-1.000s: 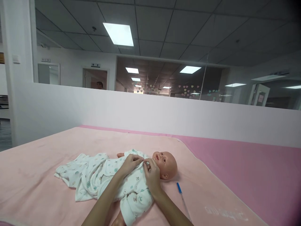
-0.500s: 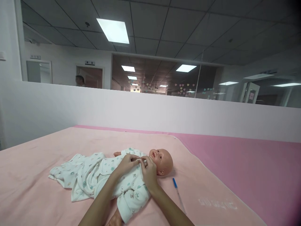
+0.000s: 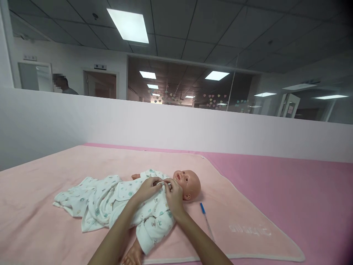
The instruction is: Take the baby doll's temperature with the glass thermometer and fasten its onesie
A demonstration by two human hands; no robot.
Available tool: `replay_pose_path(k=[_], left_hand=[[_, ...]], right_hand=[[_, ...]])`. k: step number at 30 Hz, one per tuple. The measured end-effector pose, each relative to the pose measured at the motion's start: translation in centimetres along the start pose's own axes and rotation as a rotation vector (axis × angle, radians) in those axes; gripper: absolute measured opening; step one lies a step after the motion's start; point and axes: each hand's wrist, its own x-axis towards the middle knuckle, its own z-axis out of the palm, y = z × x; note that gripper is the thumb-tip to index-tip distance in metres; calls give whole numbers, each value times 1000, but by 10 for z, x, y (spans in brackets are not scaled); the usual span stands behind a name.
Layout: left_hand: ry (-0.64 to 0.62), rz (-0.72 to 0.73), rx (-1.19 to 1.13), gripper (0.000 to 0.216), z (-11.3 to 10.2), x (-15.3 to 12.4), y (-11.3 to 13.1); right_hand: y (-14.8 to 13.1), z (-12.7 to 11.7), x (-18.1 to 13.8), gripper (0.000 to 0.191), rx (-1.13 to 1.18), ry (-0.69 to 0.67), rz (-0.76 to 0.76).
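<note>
A baby doll (image 3: pixel 191 183) lies on its back, head to the right, on a pink blanket (image 3: pixel 228 206). It wears a white printed romper (image 3: pixel 154 217) whose lower part spreads flat to the left. At the neckline, my left hand (image 3: pixel 149 187) pinches the edge of the romper. Close beside it, just below the doll's chin, my right hand (image 3: pixel 173 193) pinches the same white edge. The fingertips of both hands nearly meet. Whether a fastener sits between them is too small to tell.
A pen with a blue cap (image 3: pixel 203 208) lies on the blanket right of my right forearm. Behind the bed, a white half wall (image 3: pixel 165 121) carries a window. Beyond the glass a person (image 3: pixel 64 84) is at the left. A darker pink sheet (image 3: pixel 275 176) shows at the right.
My view has tilted down and shifted slightly right. Both hands stay pinched at the romper's neckline with little movement. The person behind the glass has moved left.
</note>
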Motion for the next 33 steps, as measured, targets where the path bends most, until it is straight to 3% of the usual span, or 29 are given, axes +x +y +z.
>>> replay_pose_path(k=[13,23,29,33], left_hand=[[25,-7,-25,23,0,1,-1],[37,-14,-31,22,-1,1,-6],[-14,-28,-80,31,-17,-5,5],[-3,-54,-94,35,-33,-12,6]], right_hand=[[0,1,-1,14,-83,18,54],[2,3,-2,17,-142,-99,-9],[2,2,-1,20,-142,-94,-8],[-4,2,-1,19,-143,-95,-89]])
